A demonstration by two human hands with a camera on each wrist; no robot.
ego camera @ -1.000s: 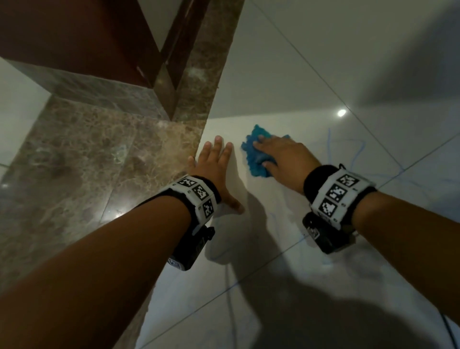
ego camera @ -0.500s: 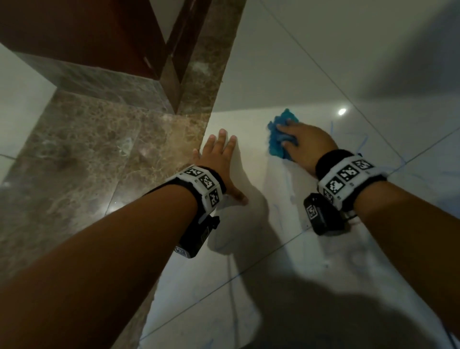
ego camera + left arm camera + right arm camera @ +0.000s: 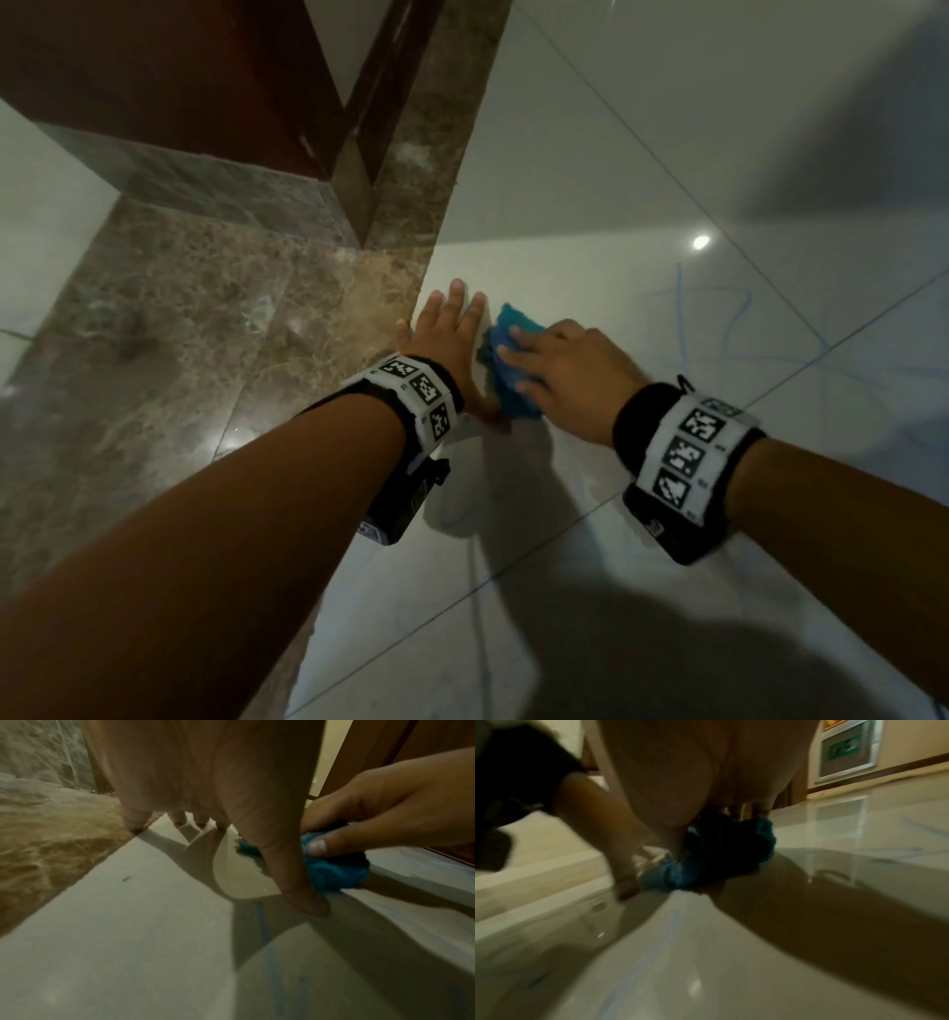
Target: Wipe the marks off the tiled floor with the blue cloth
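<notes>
The crumpled blue cloth (image 3: 515,329) lies on the glossy white floor tile (image 3: 565,539). My right hand (image 3: 560,365) lies over it, and the left wrist view shows thumb and fingers pinching the cloth (image 3: 334,874). My left hand (image 3: 452,329) rests flat on the tile just left of it, fingers spread and straight, its thumb against the cloth's near edge. Thin blue marks (image 3: 680,303) run over the tiles to the right. A blue line (image 3: 480,616) runs from the cloth towards me, also seen as a blue line (image 3: 267,943) and a blue line (image 3: 664,933).
A brown marble strip (image 3: 205,334) borders the white tiles on the left. A dark wooden door frame (image 3: 359,128) stands at the far end of it. White tiles spread to the right and towards me, crossed by grout lines.
My right hand pushed the cloth away to the far right, then pulled it back near and left until it touches my left thumb. The left hand has stayed planted.
</notes>
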